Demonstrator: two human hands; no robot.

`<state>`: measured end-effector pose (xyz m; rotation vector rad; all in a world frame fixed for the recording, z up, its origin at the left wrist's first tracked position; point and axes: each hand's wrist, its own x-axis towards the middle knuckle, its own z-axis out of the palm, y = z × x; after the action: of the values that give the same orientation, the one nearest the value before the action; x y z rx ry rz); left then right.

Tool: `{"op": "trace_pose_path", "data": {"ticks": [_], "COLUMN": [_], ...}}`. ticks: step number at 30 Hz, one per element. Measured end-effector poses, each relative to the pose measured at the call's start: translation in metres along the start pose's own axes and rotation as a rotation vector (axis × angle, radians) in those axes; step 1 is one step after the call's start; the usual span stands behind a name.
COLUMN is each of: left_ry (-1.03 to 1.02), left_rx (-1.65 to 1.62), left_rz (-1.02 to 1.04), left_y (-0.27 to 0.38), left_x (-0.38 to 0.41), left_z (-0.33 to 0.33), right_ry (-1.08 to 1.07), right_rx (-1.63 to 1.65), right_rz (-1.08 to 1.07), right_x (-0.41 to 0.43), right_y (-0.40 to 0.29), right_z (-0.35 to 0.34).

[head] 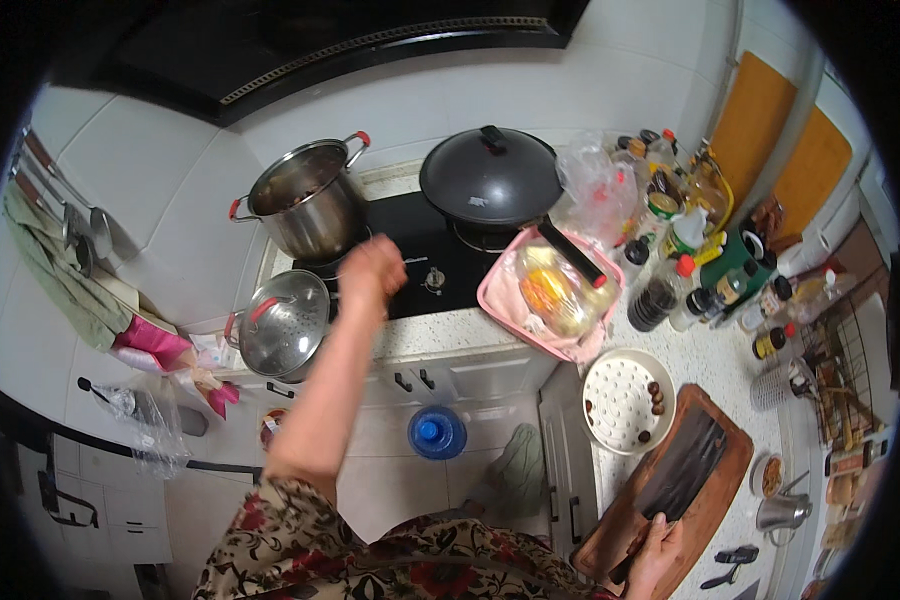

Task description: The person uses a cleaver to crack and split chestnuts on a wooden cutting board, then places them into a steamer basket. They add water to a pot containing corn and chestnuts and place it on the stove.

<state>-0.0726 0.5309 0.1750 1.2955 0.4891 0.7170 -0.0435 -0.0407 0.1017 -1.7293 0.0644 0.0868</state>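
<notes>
Blurred, my left hand is over the front left of the black gas stove; whether it holds anything cannot be told. Behind it stands an open stainless steel stockpot with red-trimmed handles and dark contents. To its left is a glass-lidded pot. At the lower right, my right hand grips the handle of a dark-bladed cleaver, which lies flat on a wooden cutting board. Several brown, round chestnut-like pieces lie in a white perforated basket beside the board.
A lidded black wok sits on the right burner, its handle over a pink basin holding bagged food. Sauce bottles crowd the right counter. Below are a blue water jug and a green cloth. The range hood hangs above.
</notes>
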Motion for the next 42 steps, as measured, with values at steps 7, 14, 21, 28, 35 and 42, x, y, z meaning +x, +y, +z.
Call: {"op": "trace_pose_path", "data": {"ticks": [7,14,21,28,35,42], "left_ry": [0.282,-0.249,-0.87,-0.858,-0.736,-0.74], "left_rx": [0.027,0.246,0.729,0.955,1.059,1.106], "left_rz": [-0.099,-0.107,0.311,0.447,0.413,0.484], "left_y": [0.072,-0.122,-0.183,-0.232,-0.266,-0.253], "left_x": [0.07,-0.061,-0.124,-0.12,-0.133,-0.134], "left_z": [-0.013,0.123,0.26,0.346,0.384,0.384], "right_ry": [-0.07,0.034,0.245,0.411,0.427,0.435], "right_rx": [-0.056,-0.073,-0.01,0.031,0.046,0.074], "right_rz": [0.046,0.166,0.23,0.277,0.354,0.379], "right_x": [0.0,-0.014,-0.058,-0.093,-0.112,-0.104], "right_y": [-0.007,-0.01,0.01,0.014,0.022,0.031], "right_z": [0.029,0.012,-0.041,-0.07,-0.103,-0.123]}}
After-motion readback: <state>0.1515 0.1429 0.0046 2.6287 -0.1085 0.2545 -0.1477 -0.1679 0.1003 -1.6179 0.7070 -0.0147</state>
